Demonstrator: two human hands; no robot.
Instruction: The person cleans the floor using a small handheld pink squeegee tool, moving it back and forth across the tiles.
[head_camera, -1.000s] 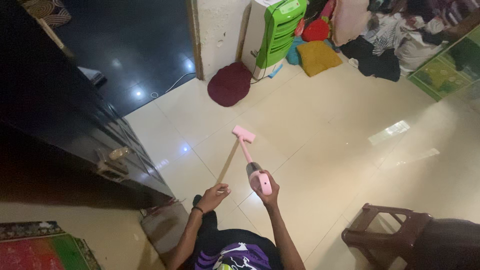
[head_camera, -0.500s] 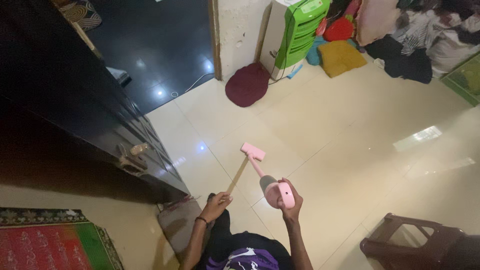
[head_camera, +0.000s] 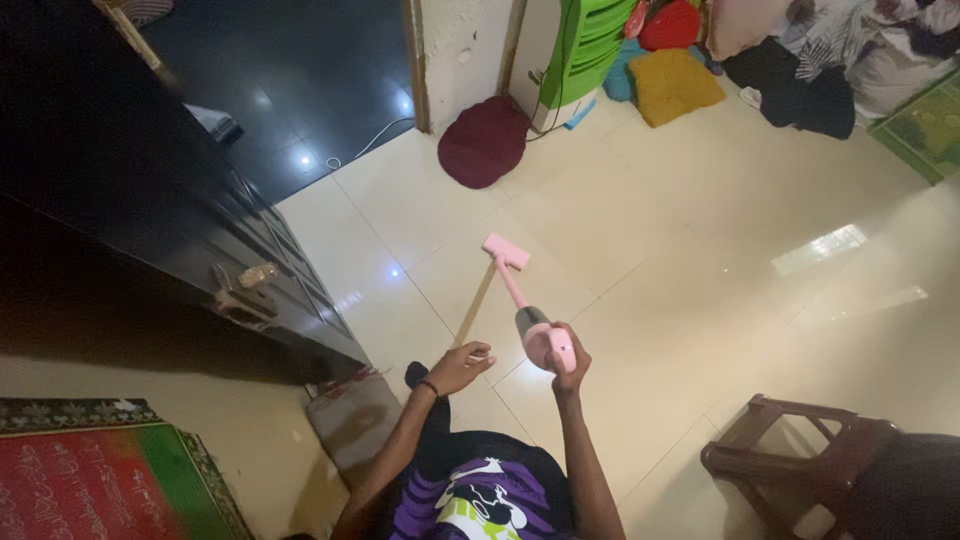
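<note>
We grip the pink handheld vacuum (head_camera: 540, 335) in our closed right hand (head_camera: 566, 362), its nozzle on the tiled floor (head_camera: 700, 200), while our left hand (head_camera: 458, 368) pinches a thin wooden stick (head_camera: 476, 305); a steady sweep suits next.

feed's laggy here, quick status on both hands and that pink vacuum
Right hand shut on pink vacuum, nozzle on the tile floor. Left hand pinching thin wooden stick. Maroon cushion ahead.
</note>
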